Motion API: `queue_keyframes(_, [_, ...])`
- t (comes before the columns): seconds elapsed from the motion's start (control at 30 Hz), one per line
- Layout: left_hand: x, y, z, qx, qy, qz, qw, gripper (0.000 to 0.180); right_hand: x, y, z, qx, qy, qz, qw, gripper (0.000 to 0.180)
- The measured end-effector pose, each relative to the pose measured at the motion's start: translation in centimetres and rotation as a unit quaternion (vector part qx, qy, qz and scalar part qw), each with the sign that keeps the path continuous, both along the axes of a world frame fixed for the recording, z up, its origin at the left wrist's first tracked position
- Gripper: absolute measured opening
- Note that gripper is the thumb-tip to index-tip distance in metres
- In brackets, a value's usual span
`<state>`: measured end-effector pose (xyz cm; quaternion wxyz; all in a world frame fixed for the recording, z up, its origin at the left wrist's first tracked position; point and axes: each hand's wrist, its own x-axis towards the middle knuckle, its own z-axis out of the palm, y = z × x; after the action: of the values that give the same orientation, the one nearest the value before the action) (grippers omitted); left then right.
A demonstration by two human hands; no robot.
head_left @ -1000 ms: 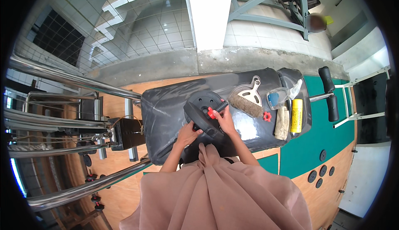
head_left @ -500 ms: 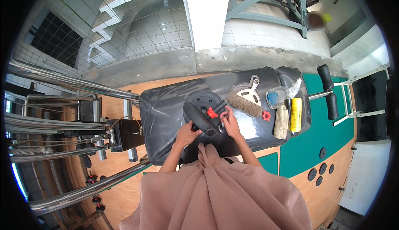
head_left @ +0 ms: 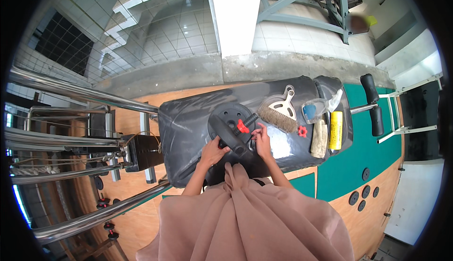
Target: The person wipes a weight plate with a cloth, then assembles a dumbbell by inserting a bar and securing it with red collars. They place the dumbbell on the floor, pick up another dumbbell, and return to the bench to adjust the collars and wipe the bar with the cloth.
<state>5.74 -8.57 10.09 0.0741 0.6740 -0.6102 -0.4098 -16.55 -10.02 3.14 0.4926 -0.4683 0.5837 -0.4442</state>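
A black dumbbell tilts over the padded bench, its near weight plate (head_left: 226, 135) seen edge-on in front of my body. From that plate a black threaded bar end (head_left: 251, 119) sticks out, carrying a red star-shaped lock nut (head_left: 242, 126). My left hand (head_left: 214, 152) is closed around the dumbbell's near side, thumb against the plate and the other fingers partly hidden. Beside the bar end, my right hand (head_left: 262, 141) has its fingers partly curled and apart, not gripping the nut. A larger round plate (head_left: 231, 112) lies flat on the bench behind the dumbbell.
The black bench (head_left: 188, 115) also bears a hand brush with dustpan (head_left: 283, 110), a loose red nut (head_left: 302, 131), a clear spray bottle (head_left: 317, 110), a rolled cloth (head_left: 319, 139) and a yellow can (head_left: 335, 131). Chrome rails (head_left: 85, 140) stand left; small plates (head_left: 365, 191) lie right.
My right hand has drawn back slightly from the bar end, toward me. The dumbbell and its red nut have shifted very little; my left hand keeps its hold.
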Motion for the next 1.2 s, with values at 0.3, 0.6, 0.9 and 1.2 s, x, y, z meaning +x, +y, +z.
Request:
queue_keyframes(0.3, [0.1, 0.4, -0.2, -0.020, 0.022, 0.011, 1.000, 0.066, 2.0, -1.8, 5.5, -0.037, 0.177, 0.026, 0.983, 0.065])
queue_keyframes(0.6, [0.4, 0.5, -1.2, -0.021, 0.040, 0.023, 0.999, 0.062, 2.2, -1.4, 5.6, -0.048, 0.069, 0.013, 0.996, 0.065])
queue_keyframes(0.9, [0.6, 0.7, -1.6, -0.008, 0.004, 0.016, 1.000, 0.056, -1.7, 0.5, -0.2, -0.008, 0.134, 0.017, 0.991, 0.044])
queue_keyframes(1.2, [0.7, 0.7, -1.4, 0.003, 0.011, 0.011, 1.000, 0.056, 1.4, -6.6, 13.9, -0.130, 0.389, 0.162, 0.898, 0.053])
